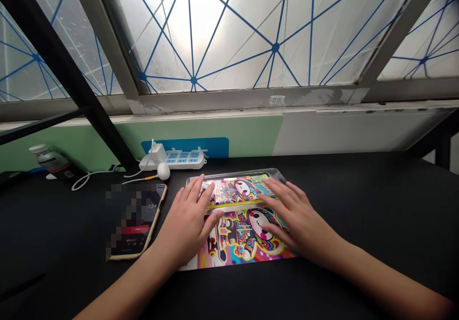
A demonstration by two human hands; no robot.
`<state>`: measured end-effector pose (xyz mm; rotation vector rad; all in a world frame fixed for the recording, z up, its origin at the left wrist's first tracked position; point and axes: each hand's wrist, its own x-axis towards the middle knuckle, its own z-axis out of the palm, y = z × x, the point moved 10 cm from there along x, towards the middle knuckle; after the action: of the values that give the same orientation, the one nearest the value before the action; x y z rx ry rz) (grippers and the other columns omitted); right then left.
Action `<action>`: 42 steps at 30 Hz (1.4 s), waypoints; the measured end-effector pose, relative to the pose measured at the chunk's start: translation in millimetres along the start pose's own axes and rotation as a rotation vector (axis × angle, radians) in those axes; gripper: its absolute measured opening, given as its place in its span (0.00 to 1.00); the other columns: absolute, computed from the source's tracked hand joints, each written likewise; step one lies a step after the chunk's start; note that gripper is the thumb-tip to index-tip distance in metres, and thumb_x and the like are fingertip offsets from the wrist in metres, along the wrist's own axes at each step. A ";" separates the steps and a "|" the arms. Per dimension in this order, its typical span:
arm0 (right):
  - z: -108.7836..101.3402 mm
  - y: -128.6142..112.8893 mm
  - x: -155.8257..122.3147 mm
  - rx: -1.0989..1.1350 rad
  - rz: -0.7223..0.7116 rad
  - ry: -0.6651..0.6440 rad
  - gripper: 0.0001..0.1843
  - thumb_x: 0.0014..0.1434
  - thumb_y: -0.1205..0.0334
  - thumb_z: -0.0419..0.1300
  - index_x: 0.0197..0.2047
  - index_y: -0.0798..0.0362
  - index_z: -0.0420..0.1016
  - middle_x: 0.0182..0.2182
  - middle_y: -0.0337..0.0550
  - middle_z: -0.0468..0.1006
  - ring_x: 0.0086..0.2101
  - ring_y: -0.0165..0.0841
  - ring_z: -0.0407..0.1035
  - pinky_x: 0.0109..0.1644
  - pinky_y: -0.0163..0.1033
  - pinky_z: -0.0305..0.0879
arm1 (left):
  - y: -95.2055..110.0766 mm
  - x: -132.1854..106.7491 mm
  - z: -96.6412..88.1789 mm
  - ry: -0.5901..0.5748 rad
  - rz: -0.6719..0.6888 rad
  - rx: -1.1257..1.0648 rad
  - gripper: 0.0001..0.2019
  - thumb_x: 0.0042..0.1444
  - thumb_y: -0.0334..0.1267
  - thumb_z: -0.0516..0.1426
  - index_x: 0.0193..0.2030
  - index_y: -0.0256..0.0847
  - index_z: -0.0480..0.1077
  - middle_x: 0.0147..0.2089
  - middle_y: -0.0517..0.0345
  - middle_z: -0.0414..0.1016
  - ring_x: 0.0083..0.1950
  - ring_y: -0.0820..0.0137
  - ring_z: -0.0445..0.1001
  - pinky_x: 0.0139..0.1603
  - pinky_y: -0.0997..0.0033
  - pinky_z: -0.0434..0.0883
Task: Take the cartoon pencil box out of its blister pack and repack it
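Left hand [193,219] and right hand [297,222] lie palms down with fingers spread wide, gripping nothing that I can see, at the nine and three o'clock sides of a glossy multicoloured cartoon-printed card [233,253]. It lies flat on the black tabletop [362,205], straight ahead of me; at its twelve o'clock end sits a shallow clear plastic tray [244,171] with a narrower matching printed piece [229,192] inside. Whether card and tray are joined, I can't tell. I'd judge the lot light, the card thin and bendable, the tray stiffer but easily dented and slick; I'd take the tray by its opposite short ends and the card by its side edges. Stylised lettering crosses the cartoon figure, but I can't make it out. At nine o'clock, a dark-screened phone in a tan-edged case [143,222], partly pixelated, shows the digits 34. Beyond, at eleven, is a white multi-socket power strip [184,160]; at ten, a white-capped bottle [52,160] leans, its label too small for me to read.
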<state>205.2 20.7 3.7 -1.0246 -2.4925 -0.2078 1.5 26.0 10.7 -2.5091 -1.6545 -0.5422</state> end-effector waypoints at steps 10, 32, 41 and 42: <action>24.6 -81.6 -2.4 0.509 -0.173 -0.556 0.49 0.65 0.35 0.58 0.78 0.46 0.44 0.75 0.53 0.50 0.73 0.54 0.44 0.74 0.65 0.44 | 17.3 17.9 24.7 -0.146 0.039 -0.012 0.31 0.72 0.55 0.48 0.75 0.41 0.57 0.78 0.39 0.54 0.78 0.42 0.50 0.70 0.35 0.59; 20.6 -20.0 3.1 0.161 0.185 -0.258 0.12 0.67 0.51 0.60 0.38 0.50 0.68 0.39 0.48 0.74 0.39 0.43 0.67 0.42 0.48 0.65 | -16.6 20.3 29.0 -0.092 -0.039 0.072 0.37 0.68 0.64 0.47 0.74 0.40 0.60 0.76 0.38 0.57 0.77 0.43 0.53 0.71 0.36 0.57; 0.0 45.3 -8.7 0.332 0.445 -0.241 0.21 0.67 0.39 0.55 0.33 0.47 0.68 0.24 0.39 0.74 0.26 0.35 0.67 0.29 0.39 0.57 | -21.0 19.1 28.6 -0.119 -0.013 0.057 0.28 0.72 0.57 0.45 0.73 0.49 0.63 0.77 0.45 0.57 0.77 0.44 0.54 0.69 0.35 0.60; -1.9 62.0 -10.5 0.354 0.496 -0.245 0.23 0.66 0.37 0.55 0.32 0.47 0.69 0.23 0.38 0.74 0.25 0.34 0.67 0.29 0.39 0.57 | -20.3 18.5 27.5 -0.132 -0.015 0.043 0.27 0.73 0.56 0.44 0.71 0.49 0.64 0.77 0.46 0.56 0.77 0.44 0.54 0.69 0.34 0.59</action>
<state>255.8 57.8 -1.0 -1.5276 -2.2636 0.5165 -3.6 57.7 -11.1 -2.5545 -1.7103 -0.3448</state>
